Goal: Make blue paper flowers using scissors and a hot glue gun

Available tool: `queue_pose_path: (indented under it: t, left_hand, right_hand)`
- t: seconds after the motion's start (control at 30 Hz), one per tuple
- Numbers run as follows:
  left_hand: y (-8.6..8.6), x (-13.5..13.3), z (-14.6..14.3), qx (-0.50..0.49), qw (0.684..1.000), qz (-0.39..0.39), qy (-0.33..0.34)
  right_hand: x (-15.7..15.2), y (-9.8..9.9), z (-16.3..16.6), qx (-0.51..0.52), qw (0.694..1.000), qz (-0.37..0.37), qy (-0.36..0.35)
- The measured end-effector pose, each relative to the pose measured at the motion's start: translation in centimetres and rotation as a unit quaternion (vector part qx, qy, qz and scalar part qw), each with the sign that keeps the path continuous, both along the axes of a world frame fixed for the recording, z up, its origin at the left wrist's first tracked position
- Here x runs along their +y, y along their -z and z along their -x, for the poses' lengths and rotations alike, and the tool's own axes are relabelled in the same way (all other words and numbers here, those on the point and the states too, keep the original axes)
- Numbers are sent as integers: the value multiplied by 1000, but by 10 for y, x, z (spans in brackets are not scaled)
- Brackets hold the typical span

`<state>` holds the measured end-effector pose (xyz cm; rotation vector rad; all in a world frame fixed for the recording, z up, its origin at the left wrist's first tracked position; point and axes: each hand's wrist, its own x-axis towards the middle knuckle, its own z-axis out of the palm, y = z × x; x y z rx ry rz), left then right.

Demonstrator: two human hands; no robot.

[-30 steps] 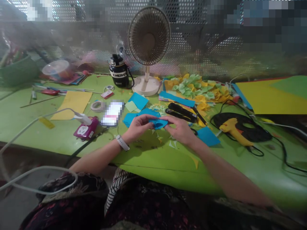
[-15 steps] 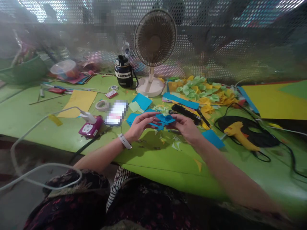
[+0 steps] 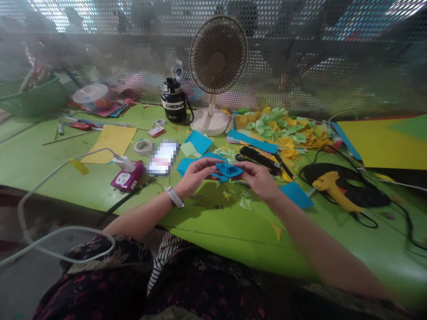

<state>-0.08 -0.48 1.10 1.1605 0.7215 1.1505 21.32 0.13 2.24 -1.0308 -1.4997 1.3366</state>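
Observation:
A small piece of blue paper (image 3: 230, 170), curled and folded like a flower, is held just above the table between both hands. My left hand (image 3: 199, 174), with a white watch band at the wrist, pinches its left side. On the right side, my right hand (image 3: 256, 178) grips its edge between thumb and fingers. Blue paper sheets (image 3: 185, 166) lie beside and behind my left hand. Pale green paper scraps (image 3: 246, 202) are scattered beneath the hands. A black stapler (image 3: 259, 159) lies just behind my right hand.
A glue gun (image 3: 335, 191) rests on a black mat at right. Behind stand a fan (image 3: 213, 120), a black bottle (image 3: 174, 104) and a heap of green and yellow paper pieces (image 3: 283, 126). A phone (image 3: 163, 158) and a purple power socket (image 3: 127, 177) with white cable lie left.
The blue paper has turned slightly in my fingers, and its curled part now looks wider and more open. Both hands stay nearly in place; the view has shifted a little.

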Motion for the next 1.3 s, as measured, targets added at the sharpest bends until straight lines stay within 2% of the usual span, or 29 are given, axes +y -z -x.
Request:
queue_pose_path:
  t: [0.17,0.27,0.33,0.43,0.5,0.6,0.67,0.73,0.83,1.03,1.2,1.3]
  left_hand:
    - [8,2,3,114,990,-86,-1]
    - [11,3,4,175,974,-145,-28]
    - [12,3,5,203,961,-181,-49]
    - [11,3,6,236,946,-212,-62]
    - [11,2,6,253,938,-227,-67]
    - [13,2,7,271,920,-271,-81]
    - [15,3,7,283,905,-305,-86]
    - [16,3,7,295,895,-324,-90]
    - [17,4,8,305,889,-326,-99]
    - [19,6,7,303,881,-348,-101]
    - [18,3,7,332,869,-356,-92]
    - [15,-1,6,360,851,-368,-108]
  right_hand:
    - [-6,-3,0,-105,990,-95,-12]
    - [-9,-1,-2,-189,965,-183,-3]
    - [-9,1,-3,-254,929,-268,8]
    - [-8,5,-3,-352,849,-392,34]
    - [-8,7,-2,-396,801,-445,51]
    - [-8,8,-2,-415,765,-489,60]
    - [-8,8,-2,-417,758,-499,59]
    - [-8,7,-3,-415,763,-492,57]
    - [-9,6,-2,-406,777,-478,58]
    - [-10,8,2,-413,765,-491,53]
    - [-11,11,3,-408,778,-473,68]
    - [-15,13,4,-405,784,-464,81]
